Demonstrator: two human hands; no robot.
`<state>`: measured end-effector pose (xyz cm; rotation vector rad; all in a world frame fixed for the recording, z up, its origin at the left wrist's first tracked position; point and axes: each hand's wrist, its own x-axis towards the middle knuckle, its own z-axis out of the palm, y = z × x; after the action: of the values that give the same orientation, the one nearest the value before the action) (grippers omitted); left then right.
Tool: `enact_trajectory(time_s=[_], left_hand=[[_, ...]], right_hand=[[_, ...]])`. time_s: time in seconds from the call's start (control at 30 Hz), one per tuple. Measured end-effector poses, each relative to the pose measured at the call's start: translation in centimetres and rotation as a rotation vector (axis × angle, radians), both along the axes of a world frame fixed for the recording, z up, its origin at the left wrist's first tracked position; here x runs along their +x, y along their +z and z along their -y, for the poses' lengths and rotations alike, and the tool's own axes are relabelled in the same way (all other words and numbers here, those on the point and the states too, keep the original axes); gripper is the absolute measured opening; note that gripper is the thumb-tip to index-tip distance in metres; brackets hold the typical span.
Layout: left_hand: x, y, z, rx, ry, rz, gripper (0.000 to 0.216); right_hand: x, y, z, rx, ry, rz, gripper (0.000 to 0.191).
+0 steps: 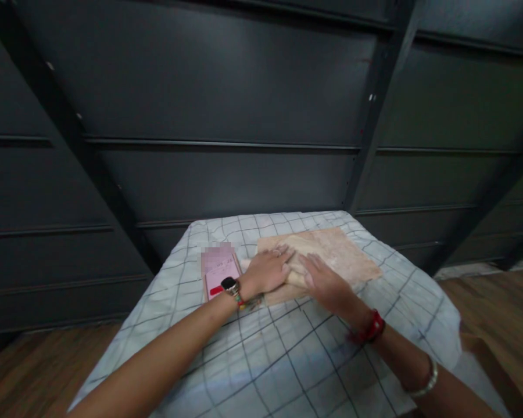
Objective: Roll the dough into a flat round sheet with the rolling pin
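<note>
Pale dough (295, 278) lies on a floury tan sheet or board (357, 255) near the far side of the table. My left hand (268, 271) rests on the dough's left part, palm down, with fingers stretched out and a ring on one of them. On the right side of the dough presses my right hand (325, 283), its fingers extended towards the left. The two hands almost meet over the dough and hide much of it. Neither hand is wrapped round anything.
A device with a pink screen (220, 270), partly pixelated, lies left of the sheet, close to my left wrist. The table wears a white checked cloth (261, 360). Behind it rises a dark panelled wall (226, 87). Wooden floor (497, 302) shows at both sides.
</note>
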<state>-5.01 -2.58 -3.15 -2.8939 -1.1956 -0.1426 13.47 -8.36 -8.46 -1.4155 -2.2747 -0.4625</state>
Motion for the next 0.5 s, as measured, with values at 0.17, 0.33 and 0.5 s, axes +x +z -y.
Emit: enact_trajectory(time_s=[0.17, 0.33, 0.5], left_hand=[[0.1, -0.2, -1.0, -0.021, 0.041, 0.011, 0.055], [1.3, 0.1, -2.9, -0.045, 0.123, -0.001, 0.055], [-0.1, -0.4, -0.3, -0.005, 0.064, -0.004, 0.054]], right_hand=[[-0.2, 0.9, -0.6, -0.034, -0.113, -0.059, 0.048], [0.4, 2.0, -2.7, -0.053, -0.182, -0.063, 0.047], [-0.5, -0.2, 0.3, 0.008, -0.054, -0.028, 0.046]])
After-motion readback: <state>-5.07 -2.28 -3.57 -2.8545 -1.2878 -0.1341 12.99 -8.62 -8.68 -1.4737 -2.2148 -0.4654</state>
